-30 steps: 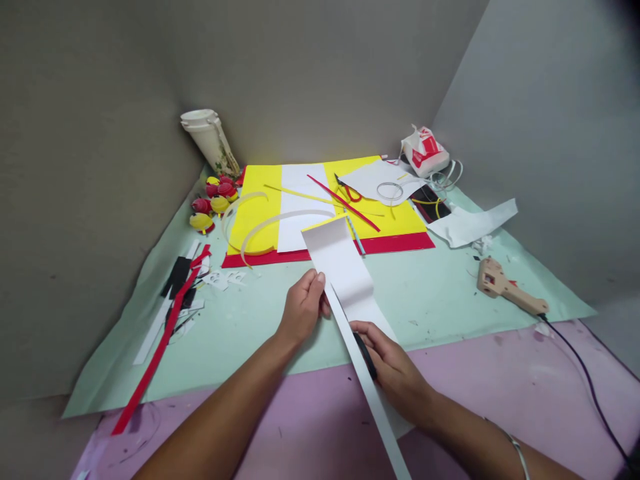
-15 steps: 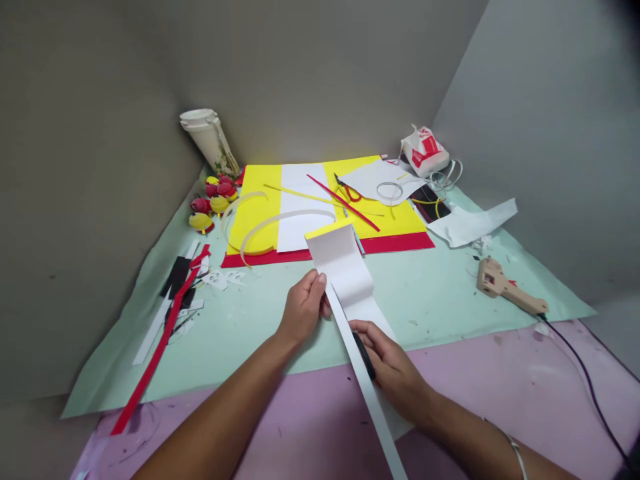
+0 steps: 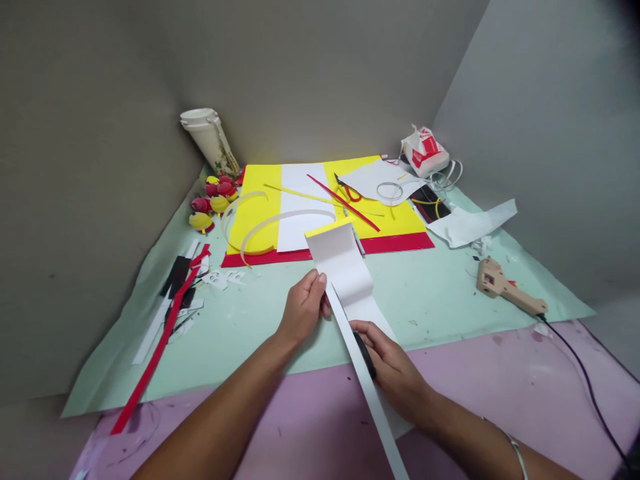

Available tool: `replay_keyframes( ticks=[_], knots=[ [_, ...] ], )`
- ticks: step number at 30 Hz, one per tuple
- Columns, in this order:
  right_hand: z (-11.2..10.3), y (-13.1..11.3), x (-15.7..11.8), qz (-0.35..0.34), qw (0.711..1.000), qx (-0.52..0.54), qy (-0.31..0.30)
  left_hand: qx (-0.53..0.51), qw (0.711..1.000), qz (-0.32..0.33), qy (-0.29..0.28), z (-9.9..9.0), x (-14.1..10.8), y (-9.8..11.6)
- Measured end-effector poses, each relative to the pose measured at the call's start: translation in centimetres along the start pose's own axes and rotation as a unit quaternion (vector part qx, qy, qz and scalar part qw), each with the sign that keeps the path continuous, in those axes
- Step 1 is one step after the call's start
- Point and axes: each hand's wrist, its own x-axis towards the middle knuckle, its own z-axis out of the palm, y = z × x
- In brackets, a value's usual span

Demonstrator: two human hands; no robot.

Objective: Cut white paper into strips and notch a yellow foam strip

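Note:
My left hand [image 3: 306, 303] is closed on the left edge of a white paper sheet [image 3: 345, 270], thumb on top. The sheet's far end shows a yellow band, and its middle bends in a curve. A long, narrow white strip [image 3: 367, 390] runs from my left fingers down toward the bottom of the view, separated from the sheet along a cut line. My right hand [image 3: 387, 360] is wrapped around black-handled scissors [image 3: 366, 357] beside the strip. Their blades are hidden behind the paper.
Yellow, white and red sheets [image 3: 250, 220] lie at the back under loose strips and red-handled pliers [image 3: 354, 195]. A glue gun [image 3: 500, 283] with a cord rests right. Paper scraps [image 3: 177, 277], a red strip [image 3: 165, 353], tulip-like pieces [image 3: 201, 222] and a white container [image 3: 207, 137] stand left.

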Motion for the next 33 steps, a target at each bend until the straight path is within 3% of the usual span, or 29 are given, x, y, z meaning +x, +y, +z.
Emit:
replay_keyframes(
  ticks=[33],
  knots=[
    [0.01, 0.61, 0.15, -0.005, 1.000, -0.006, 0.008, 0.003, 1.000, -0.002, -0.011, 0.03, -0.02, 0.10]
  ],
)
